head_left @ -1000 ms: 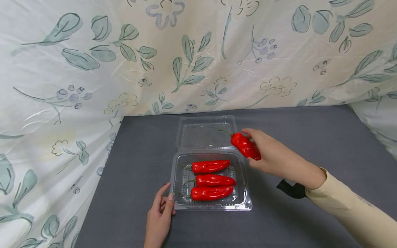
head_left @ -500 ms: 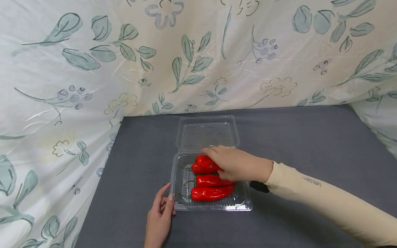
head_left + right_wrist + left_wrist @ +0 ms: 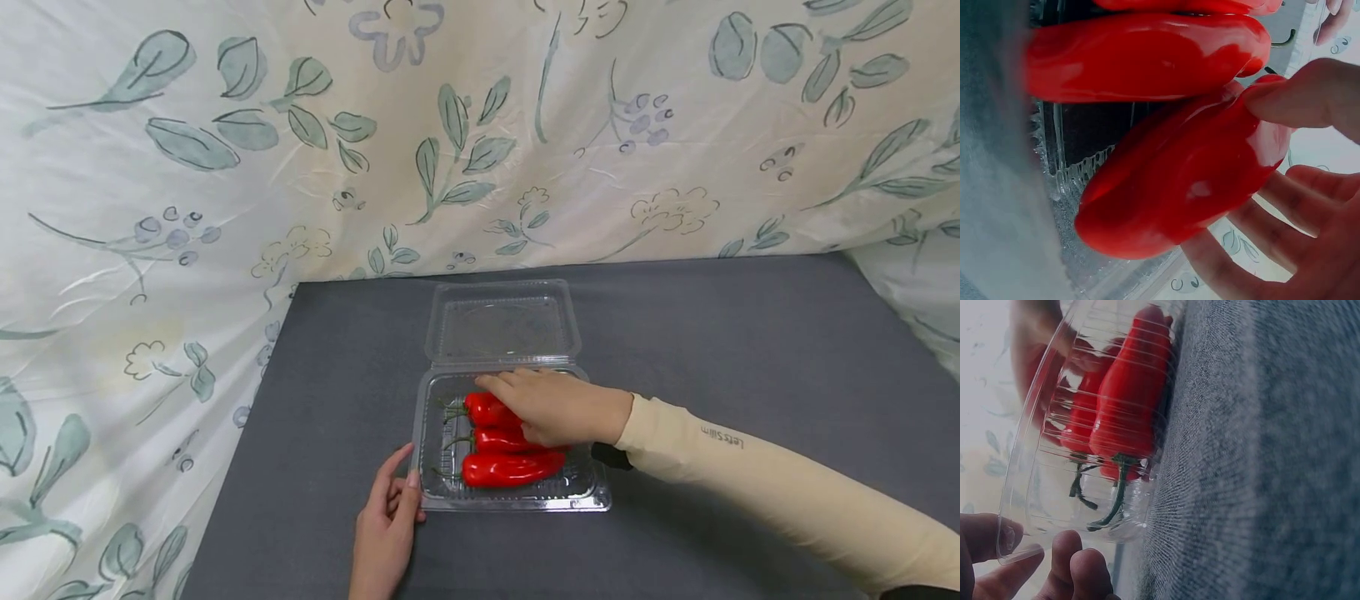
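My right hand (image 3: pixel 558 407) reaches down into the open clear plastic clamshell box (image 3: pixel 517 504) and grips a shiny red pepper (image 3: pixel 1179 178) by its sides, thumb on one side and fingers on the other. The pepper lies at the back of the row, partly covered by the hand in the head view. Nearer the front are a middle red pepper (image 3: pixel 495 439) and a front red pepper (image 3: pixel 510 469), stems to the left. With thumb and fingertips my left hand (image 3: pixel 386 525) pinches the box's left rim, as the left wrist view shows.
The box's transparent lid (image 3: pixel 504 321) lies folded back behind it. Dark grey cloth covers the table (image 3: pixel 720 333). A floral curtain (image 3: pixel 480 167) hangs along the back and the left side.
My right hand has carried the pepper from above the lid's right side, leftward and down into the box's back part. The left hand stays on the rim.
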Available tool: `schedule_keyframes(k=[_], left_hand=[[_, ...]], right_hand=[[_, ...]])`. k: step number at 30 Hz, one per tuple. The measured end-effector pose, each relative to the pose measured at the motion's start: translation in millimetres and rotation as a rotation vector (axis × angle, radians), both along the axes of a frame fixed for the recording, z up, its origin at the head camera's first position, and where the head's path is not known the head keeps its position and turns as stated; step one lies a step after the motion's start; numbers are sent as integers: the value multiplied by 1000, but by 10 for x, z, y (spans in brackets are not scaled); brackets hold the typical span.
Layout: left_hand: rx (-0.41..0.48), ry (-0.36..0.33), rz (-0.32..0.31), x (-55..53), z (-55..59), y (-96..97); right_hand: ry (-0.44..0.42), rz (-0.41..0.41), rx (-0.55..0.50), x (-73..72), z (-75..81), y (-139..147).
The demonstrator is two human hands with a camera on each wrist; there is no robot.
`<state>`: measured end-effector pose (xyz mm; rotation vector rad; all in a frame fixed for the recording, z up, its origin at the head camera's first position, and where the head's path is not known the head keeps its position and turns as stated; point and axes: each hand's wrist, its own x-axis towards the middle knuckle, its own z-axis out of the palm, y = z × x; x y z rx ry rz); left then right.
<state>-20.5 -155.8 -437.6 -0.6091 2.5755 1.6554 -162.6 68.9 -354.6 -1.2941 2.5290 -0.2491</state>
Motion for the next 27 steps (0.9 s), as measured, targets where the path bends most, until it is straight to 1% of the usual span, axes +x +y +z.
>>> schedule_keyframes(k=[6,15,18,24,27], left_hand=[[-5,1,0,-3,10,7],[-17,-6,3,3,1,4],[-18,3,1,6,1,6],[-33,20,-6,13,-9,7],[-33,16,-7,17,-3,6]], right_hand=[[-18,-10,0,-7,-15,3],[-26,10,1,25,-57,-20],[-20,18,8,39,-62,-19],[25,42,16,48,-83,-16],[20,38,17,46,-77,-11]])
